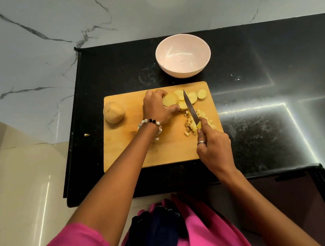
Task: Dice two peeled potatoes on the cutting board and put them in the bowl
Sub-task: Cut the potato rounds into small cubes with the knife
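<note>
At a black counter [259, 84], a person in a pink top works over a wooden cutting board [141, 154]. The left hand [157, 107], a beaded bracelet [151, 124] at its wrist, curls its fingers around a stack of potato slices [170, 100]; more slices [195, 95] lie in a row beside it. The right hand [213, 144] grips a knife [191, 108], blade pointing away across the slices. Diced potato [197, 122] sits heaped near the board's right edge. A whole peeled potato [113, 112] rests at the board's left end. The pink bowl [183, 55] stands just beyond the board.
</note>
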The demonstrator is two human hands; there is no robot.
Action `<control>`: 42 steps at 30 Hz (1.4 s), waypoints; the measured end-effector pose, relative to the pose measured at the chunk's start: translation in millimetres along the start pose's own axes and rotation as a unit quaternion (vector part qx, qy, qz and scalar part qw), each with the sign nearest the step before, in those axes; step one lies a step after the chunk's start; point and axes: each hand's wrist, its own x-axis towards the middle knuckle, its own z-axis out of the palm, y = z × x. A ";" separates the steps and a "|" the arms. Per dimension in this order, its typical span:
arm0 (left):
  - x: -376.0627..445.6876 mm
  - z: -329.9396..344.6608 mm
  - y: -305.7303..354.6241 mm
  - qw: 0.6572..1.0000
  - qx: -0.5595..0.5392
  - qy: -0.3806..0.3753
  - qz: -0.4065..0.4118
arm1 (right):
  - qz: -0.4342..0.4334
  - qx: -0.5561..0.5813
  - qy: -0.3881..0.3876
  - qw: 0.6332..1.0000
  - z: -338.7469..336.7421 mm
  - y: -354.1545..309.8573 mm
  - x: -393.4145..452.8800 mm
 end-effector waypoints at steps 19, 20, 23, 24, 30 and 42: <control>-49.6 -33.3 -33.3 0.999 -0.026 -0.020 0.008 | -0.034 -0.015 -0.003 0.999 12.5 -10.0 5.5; -52.1 -34.0 -39.3 1.000 0.001 -0.030 0.009 | -0.038 -0.024 -0.012 0.999 17.6 -15.2 2.4; -56.5 -34.2 -50.9 0.997 0.049 -0.056 0.023 | -0.040 -0.049 -0.041 0.997 33.7 -32.7 -8.1; -57.1 -34.6 -53.2 0.996 0.052 -0.065 0.026 | -0.036 -0.055 -0.049 0.997 38.1 -38.6 -11.9; -59.8 -36.9 -63.0 0.997 0.003 -0.051 0.060 | -0.012 -0.103 -0.072 0.992 50.3 -60.9 -29.5; -68.6 -27.1 -70.7 0.994 -0.092 0.019 0.053 | -0.013 -0.170 -0.095 0.981 52.2 -65.7 -44.7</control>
